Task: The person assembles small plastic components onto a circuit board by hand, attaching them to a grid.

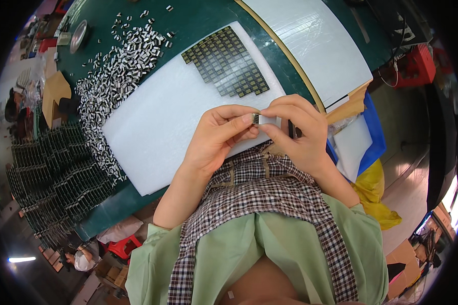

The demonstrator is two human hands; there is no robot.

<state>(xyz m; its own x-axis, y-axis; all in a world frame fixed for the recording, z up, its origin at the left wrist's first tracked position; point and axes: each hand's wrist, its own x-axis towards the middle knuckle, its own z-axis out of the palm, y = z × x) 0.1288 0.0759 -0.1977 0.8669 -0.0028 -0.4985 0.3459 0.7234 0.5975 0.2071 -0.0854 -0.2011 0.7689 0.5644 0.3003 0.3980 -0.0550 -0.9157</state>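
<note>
Above my lap, close to the near right edge of a white foam sheet (155, 122), both hands meet at one small part (256, 119). It has a dark striped end and a pale end. My left hand (216, 134) pinches the dark end between thumb and fingers. At the pale end, the thumb and forefinger of my right hand (303, 129) are closed on it. Whether this is one piece or two pressed together, I cannot tell. On the foam's far right corner lie rows of flat black pieces with yellowish markings (228, 61).
A heap of small silver-and-black parts (122, 71) spreads along the foam's left side on the green table (193, 14). Racked dark green boards (56, 173) stand at left. A white panel (315, 40) lies at right, above a blue bin (375, 127) and a yellow bag (374, 195).
</note>
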